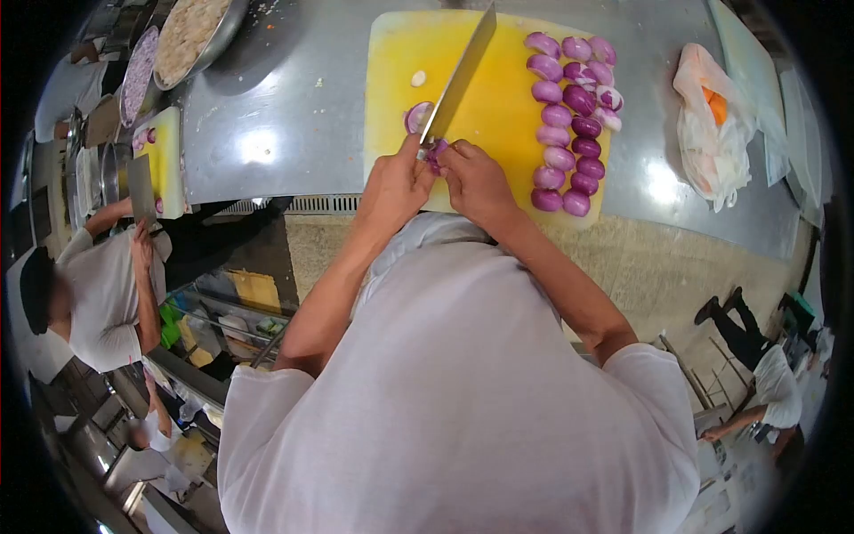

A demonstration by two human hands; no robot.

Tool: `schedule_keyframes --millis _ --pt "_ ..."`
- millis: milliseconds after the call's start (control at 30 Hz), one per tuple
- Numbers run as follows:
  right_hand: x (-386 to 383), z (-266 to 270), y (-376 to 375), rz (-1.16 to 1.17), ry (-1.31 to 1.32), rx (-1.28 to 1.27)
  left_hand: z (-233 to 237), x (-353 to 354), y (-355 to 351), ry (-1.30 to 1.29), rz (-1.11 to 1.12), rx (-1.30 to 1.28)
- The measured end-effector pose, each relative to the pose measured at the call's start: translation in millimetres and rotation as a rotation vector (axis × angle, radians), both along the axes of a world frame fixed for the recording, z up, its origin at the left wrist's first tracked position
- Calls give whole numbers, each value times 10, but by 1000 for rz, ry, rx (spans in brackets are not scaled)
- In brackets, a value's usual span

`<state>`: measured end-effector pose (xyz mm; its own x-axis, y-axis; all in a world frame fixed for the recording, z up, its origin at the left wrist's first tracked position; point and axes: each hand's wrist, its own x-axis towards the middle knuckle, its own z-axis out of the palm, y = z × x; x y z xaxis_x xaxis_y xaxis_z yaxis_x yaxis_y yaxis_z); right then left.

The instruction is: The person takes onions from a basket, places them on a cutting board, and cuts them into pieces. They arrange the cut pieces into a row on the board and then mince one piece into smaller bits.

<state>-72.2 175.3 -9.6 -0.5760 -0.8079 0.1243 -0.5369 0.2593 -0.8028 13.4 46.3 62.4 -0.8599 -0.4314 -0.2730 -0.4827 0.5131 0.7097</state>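
Observation:
A long-bladed kitchen knife point(461, 76) points away from me over the yellow cutting board point(489, 151), its blade slanting up and right. My left hand point(394, 184) is closed around its handle end. Close beside it, my right hand point(481, 182) pinches a small piece of purple onion point(436, 158) at the base of the blade. Fingers partly hide that piece. Just left of the blade lies a cut purple onion point(415, 117), with a small whitish piece point(418, 78) farther up. Peeled purple onions point(556, 116) stand in rows along the board's right side.
The board rests on a steel table point(285, 133). A plastic bag point(707, 133) with something orange lies right. Far left are a metal bowl of pale food point(233, 25) and a container of chopped purple onion point(140, 76). A co-worker point(111, 294) holds a cleaver point(141, 189) at another board.

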Motion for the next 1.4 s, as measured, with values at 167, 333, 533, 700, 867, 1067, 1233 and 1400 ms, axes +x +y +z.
schedule_keyframes --millis 167,333,533,700,867,1067,1233,1400 --pt "22 7 -7 2 -15 -31 307 220 25 -2 58 -25" --pt "35 52 -26 0 -43 -23 499 422 90 -123 34 -59" --pt "46 -26 -36 -2 -65 -57 -79 296 237 -87 -25 -155" --pt "40 -45 -4 -19 -50 -74 261 202 224 -34 -30 -41" --pt "70 -129 22 -48 -41 -88 -60 257 277 -41 -12 -98" --pt "-4 -61 21 -62 -25 -109 267 206 123 -1 17 -44" --pt "-121 32 -70 -71 27 -161 527 380 90 -59 58 -106" --pt "-148 32 -205 -32 113 -115 525 446 148 -197 40 -65"
